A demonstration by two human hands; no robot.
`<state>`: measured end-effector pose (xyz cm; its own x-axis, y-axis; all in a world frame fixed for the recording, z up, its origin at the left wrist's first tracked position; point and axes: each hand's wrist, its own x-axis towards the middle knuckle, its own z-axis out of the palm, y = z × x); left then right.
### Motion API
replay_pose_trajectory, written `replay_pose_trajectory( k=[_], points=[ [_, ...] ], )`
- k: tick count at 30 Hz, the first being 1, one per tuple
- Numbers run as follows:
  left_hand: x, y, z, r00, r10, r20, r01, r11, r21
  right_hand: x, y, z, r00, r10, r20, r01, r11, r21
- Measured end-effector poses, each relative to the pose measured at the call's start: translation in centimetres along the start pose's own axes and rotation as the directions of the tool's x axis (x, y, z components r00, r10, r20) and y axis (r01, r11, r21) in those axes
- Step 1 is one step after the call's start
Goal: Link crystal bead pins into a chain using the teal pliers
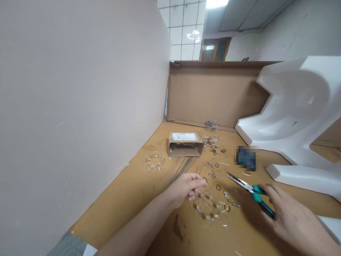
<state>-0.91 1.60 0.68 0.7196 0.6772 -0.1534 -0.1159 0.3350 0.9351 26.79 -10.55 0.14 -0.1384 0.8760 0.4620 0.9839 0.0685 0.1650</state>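
Note:
My left hand (189, 185) is closed in a pinch above the table. Whatever its fingertips hold is too small to make out; a dark ring (205, 180) shows right beside them. Just below that hand is a wire hoop with clear beads (209, 217). A short run of clear beads (231, 200) and another dark ring (218, 187) lie to its right. My right hand (289, 213) grips long-nose pliers (252, 189) by their green and black handles. The jaws point up and left, toward the loose rings.
A small open cardboard box (183, 152) holds clear beads, with thin grey wires (182, 169) in front. Another beaded hoop (155, 161) lies left. Wire piles (211, 124) sit at the back. White foam (287, 106) stands right, a pale panel (87, 99) left. A dark pixelated object (246, 158) lies right.

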Motion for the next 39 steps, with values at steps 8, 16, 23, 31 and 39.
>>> replay_pose_trajectory(
  k=[8, 16, 23, 31, 39],
  points=[
    [-0.2, 0.2, -0.2, 0.997, -0.052, 0.058, 0.057, 0.994, -0.09, 3.4, -1.2, -4.2, 0.856, -0.515, -0.034, 0.496, 0.839, -0.225],
    [-0.2, 0.4, -0.2, 0.996, -0.063, 0.068, 0.069, 0.994, -0.08, 4.2, -1.7, -4.4, 0.836, -0.548, -0.03, 0.528, 0.818, -0.229],
    [-0.2, 0.4, -0.1, 0.994, -0.083, 0.075, 0.089, 0.992, -0.084, 4.2, -1.9, -4.6, 0.83, -0.549, -0.095, 0.526, 0.829, -0.19],
    [0.0, 0.1, -0.4, 0.989, -0.087, 0.12, 0.099, 0.99, -0.098, 4.1, -2.0, -4.7, 0.83, -0.551, -0.087, 0.535, 0.83, -0.156],
    [0.0, 0.2, -0.4, 0.987, -0.098, 0.131, 0.112, 0.988, -0.107, 4.3, -1.9, -4.8, 0.842, -0.534, -0.069, 0.518, 0.839, -0.168]
  ],
)
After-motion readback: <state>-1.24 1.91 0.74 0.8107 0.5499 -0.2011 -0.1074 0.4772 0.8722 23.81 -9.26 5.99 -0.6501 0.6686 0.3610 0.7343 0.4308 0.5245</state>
